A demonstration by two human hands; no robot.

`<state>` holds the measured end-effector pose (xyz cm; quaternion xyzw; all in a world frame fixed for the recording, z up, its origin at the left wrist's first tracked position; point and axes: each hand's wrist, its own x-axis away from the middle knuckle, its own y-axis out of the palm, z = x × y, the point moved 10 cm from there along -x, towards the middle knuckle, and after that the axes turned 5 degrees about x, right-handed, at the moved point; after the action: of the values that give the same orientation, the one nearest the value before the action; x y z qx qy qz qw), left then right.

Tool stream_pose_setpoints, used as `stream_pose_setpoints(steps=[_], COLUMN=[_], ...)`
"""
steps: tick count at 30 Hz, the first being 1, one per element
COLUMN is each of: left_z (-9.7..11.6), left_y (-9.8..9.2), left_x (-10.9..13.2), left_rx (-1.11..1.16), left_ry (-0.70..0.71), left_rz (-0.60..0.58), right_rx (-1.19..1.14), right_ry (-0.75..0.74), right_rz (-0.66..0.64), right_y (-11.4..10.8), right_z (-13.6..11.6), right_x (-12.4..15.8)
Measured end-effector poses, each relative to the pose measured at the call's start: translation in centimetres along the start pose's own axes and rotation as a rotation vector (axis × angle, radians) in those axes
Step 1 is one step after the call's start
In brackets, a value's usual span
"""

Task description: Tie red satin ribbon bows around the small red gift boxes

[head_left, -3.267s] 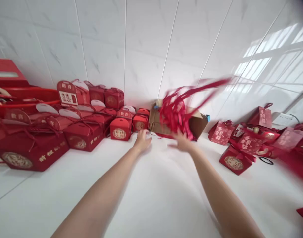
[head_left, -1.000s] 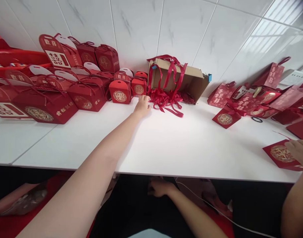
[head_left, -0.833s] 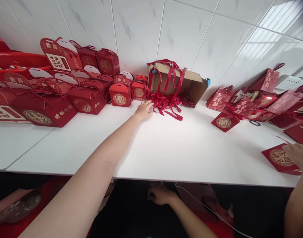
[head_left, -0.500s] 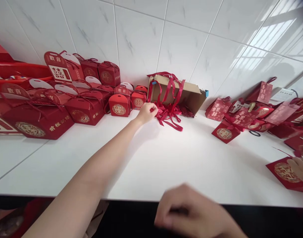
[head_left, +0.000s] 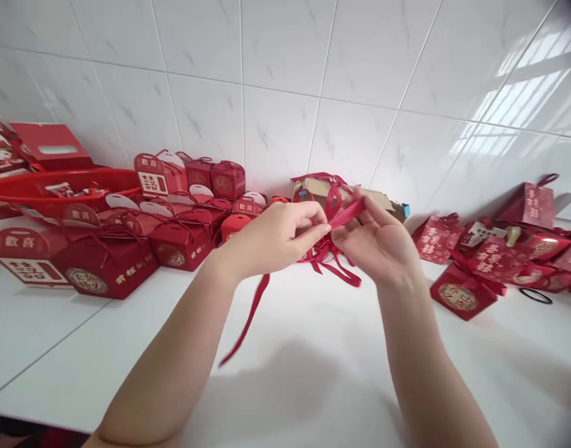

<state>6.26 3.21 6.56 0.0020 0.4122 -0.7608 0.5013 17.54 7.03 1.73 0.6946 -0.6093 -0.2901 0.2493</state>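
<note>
My left hand (head_left: 280, 239) pinches a dark red ribbon (head_left: 345, 215) between thumb and fingers. The ribbon runs across to my right hand (head_left: 383, 239), whose palm is turned toward me and whose fingers hold it near their tips. A loose tail hangs below my left hand, over the white table. Behind the hands, a cardboard box (head_left: 376, 198) lies on its side against the wall, with more red ribbons (head_left: 344, 274) draped over it and spilling out in front. My hands hide part of the box and the heap.
Several red gift boxes (head_left: 185, 246) crowd the left side, near a red plastic basin (head_left: 28, 186) with small packets in it. On the right stand more red boxes (head_left: 463, 289) and a black ring (head_left: 536, 295). A tiled wall (head_left: 276, 137) backs the white table (head_left: 140, 348).
My left hand has drawn a ribbon up from the heap by the box. My right hand has risen from the table's front edge and taken hold of the ribbon. The view has shifted.
</note>
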Motion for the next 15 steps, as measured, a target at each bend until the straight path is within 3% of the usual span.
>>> stream_pose_setpoints(steps=[10,13,15], left_z=[-3.7,-6.0,-7.7], left_y=[-4.8,-7.2,-8.8], left_x=[0.5,0.9,0.8], left_rx=[-0.163,-0.259,-0.326], left_ry=[-0.235,-0.327,-0.369], left_rz=[0.083,0.156,0.227], right_rx=[-0.143,-0.181,-0.143], right_ry=[-0.264,-0.326,-0.407], right_rz=[0.291,0.317,0.286], right_y=[-8.6,-9.9,-9.7], right_z=[-7.0,-8.6,-9.9], right_x=[-2.1,-1.7,-1.1])
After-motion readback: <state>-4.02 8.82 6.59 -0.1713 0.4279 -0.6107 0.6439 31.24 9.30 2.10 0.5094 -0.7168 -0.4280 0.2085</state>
